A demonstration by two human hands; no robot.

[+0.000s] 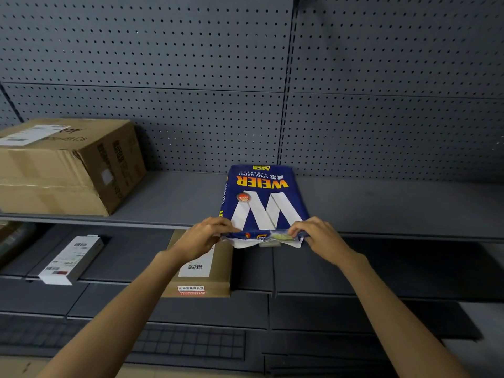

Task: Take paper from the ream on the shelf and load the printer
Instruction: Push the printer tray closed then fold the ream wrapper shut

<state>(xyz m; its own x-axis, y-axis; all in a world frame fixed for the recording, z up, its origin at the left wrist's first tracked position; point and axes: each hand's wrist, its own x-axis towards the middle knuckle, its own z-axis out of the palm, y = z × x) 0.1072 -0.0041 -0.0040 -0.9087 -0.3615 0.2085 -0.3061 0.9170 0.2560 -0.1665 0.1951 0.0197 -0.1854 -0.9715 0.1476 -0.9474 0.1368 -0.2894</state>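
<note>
A blue ream of copy paper lies flat on a grey metal shelf, its near end jutting just over the shelf's front edge, its far end close to the back. Both hands work that near end: the left hand pinches the wrapper at the ream's near left corner, the right hand pinches it at the near right corner, fingers curled on the crumpled, torn flap, where white shows beneath.

Behind the shelf rises a grey pegboard wall. At the shelf's left end sits a large cardboard box, well apart from the ream. On the lower shelf below lie a long white-labelled box toward the left and a flat brown parcel with a barcode label, partly hidden by the left forearm.
</note>
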